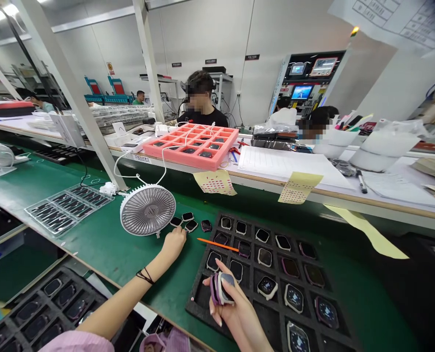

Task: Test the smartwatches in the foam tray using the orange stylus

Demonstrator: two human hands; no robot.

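My right hand (235,305) is closed around a small stack of smartwatch cases (223,288), one purple and one light-coloured, above a black foam tray (212,291). Several square smartwatches (265,257) sit in the tray's compartments; some screens are lit. My left hand (174,242) reaches forward to a small group of loose smartwatches (191,225) on the green mat. Its fingers are bent together and point down among them; what they grip, if anything, is hidden. A darker watch (206,225) lies just right of the group.
A small round fan (148,210) stands left of the loose watches. An orange stick (217,244) lies across the tray's edge. Above runs a shelf with a pink foam tray (188,156) and papers (291,166). Another foam tray (19,296) is lower left. A co-worker (203,105) sits opposite.
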